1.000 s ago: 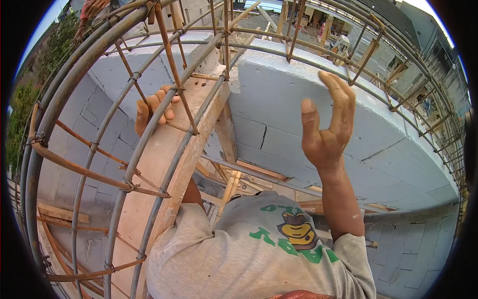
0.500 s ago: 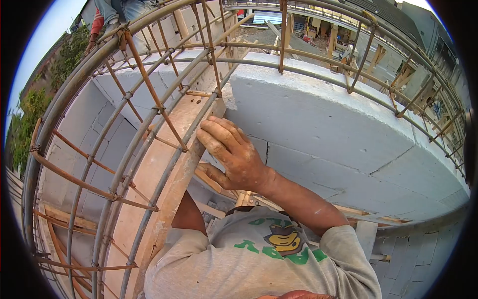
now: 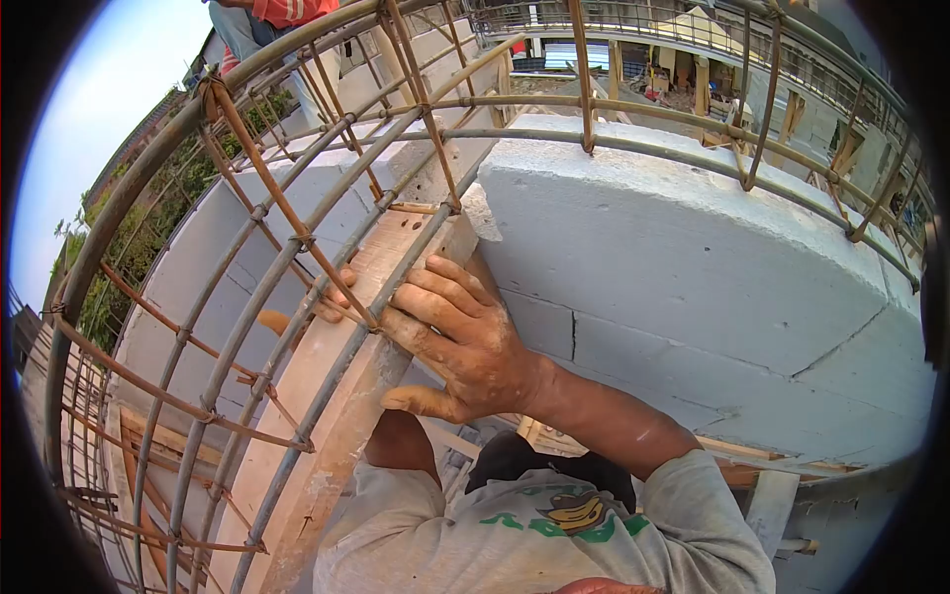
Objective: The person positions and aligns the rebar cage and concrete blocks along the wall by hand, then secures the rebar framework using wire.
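Note:
A long wooden board stands tilted inside a cage of steel rebar, its upper end by the block wall. My right hand lies against the board's right edge, fingers bent over it beside a bar and thumb lower on its side. Across the board, the fingers of my left hand hook over the left edge, partly behind the bars. My left forearm passes behind the board and is mostly hidden.
A pale block wall runs along the right. Rebar with tied stirrups crosses above it. At the upper left a person in an orange-red top is beyond the cage. Wooden formwork shows lower left.
My left hand's fingers have come into sight over the board's left edge. My right hand is slightly lower along the board, its thumb more spread. The view has shifted.

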`<control>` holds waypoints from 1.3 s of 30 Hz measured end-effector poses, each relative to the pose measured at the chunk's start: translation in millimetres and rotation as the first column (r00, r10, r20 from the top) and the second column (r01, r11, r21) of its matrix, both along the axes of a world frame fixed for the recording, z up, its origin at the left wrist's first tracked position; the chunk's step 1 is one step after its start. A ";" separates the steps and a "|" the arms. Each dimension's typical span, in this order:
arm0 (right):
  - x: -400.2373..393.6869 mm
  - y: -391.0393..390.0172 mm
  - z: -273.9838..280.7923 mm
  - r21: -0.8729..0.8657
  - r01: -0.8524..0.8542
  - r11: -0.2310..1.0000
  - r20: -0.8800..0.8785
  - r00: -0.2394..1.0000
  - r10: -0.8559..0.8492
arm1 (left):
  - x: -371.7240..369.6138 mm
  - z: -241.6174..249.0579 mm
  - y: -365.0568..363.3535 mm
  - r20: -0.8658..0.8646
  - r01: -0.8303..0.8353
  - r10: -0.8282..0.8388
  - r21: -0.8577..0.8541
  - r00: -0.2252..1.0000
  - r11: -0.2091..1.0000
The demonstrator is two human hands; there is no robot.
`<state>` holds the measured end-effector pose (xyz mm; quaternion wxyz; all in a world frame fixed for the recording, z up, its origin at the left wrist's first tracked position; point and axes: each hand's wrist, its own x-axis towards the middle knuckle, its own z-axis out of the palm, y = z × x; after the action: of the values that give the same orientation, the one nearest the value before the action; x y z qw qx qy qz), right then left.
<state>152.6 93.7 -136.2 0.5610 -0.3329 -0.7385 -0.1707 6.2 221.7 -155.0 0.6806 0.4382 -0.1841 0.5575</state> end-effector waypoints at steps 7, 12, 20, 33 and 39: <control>-1.5 20.0 -17.1 0.156 -0.008 0.988 -0.085 0.996 0.021 | 4.3 -4.7 9.5 0.012 0.010 -0.010 0.063 1.000 0.998; -8.7 32.3 -22.1 0.230 -0.027 0.973 -0.138 0.989 0.060 | 2.6 -13.5 13.1 0.022 -0.005 0.003 0.089 1.000 0.996; -25.8 57.3 -25.7 0.467 -0.066 0.882 -0.247 0.948 0.202 | 3.0 -31.9 8.4 0.035 -0.038 0.033 0.174 0.999 0.984; -16.3 67.6 -22.8 0.591 -0.057 0.804 -0.172 0.966 0.194 | 10.2 -33.4 19.1 0.107 -0.022 -0.010 0.287 0.994 0.958; -18.8 67.9 -24.1 0.606 -0.070 0.793 -0.166 0.963 0.212 | 8.7 -37.8 18.3 0.124 -0.021 -0.017 0.295 0.992 0.955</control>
<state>133.8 161.6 -160.3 0.7281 -0.1011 -0.6021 -0.3117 14.9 240.1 -192.7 0.5941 0.4992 -0.3073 0.5508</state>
